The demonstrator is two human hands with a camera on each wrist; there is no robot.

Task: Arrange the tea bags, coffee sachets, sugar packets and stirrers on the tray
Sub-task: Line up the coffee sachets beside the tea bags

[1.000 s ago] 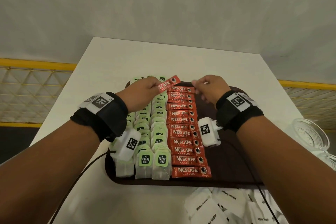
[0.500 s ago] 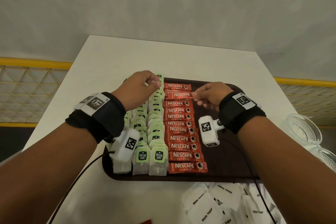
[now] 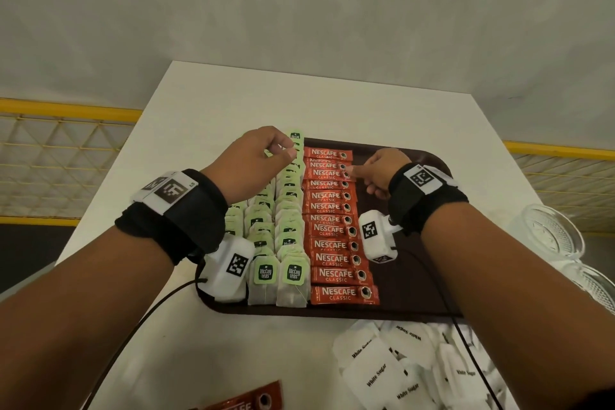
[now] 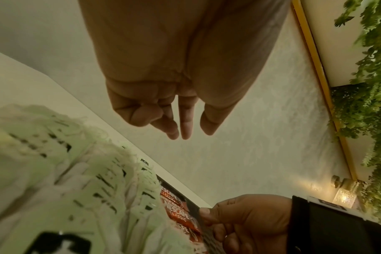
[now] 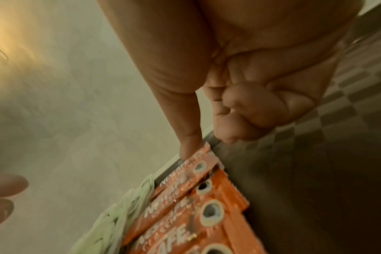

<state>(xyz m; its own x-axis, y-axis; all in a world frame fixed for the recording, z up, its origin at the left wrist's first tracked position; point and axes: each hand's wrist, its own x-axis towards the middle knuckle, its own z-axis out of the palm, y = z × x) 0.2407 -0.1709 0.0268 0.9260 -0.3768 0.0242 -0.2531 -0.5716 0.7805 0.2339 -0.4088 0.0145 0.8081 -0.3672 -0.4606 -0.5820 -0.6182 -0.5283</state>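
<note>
A dark brown tray lies on the white table. Green-tagged tea bags fill its left side in columns. A column of red coffee sachets runs down its middle. My left hand hovers over the far end of the tea bags. Its fingers hang loosely curled and hold nothing, as the left wrist view shows for the left hand. My right hand pinches the right end of a coffee sachet near the far end of the column. The right wrist view shows the right hand with its thumb tip on that sachet's end.
White sugar packets lie heaped on the table in front of the tray's right half. One loose red sachet lies at the near table edge. Glass bowls stand at the right. The tray's right half is bare.
My left hand let go of the red sachet it held; that sachet now lies at the far end of the column. The left hand has shifted over the tea bags. The right hand moved slightly nearer.
</note>
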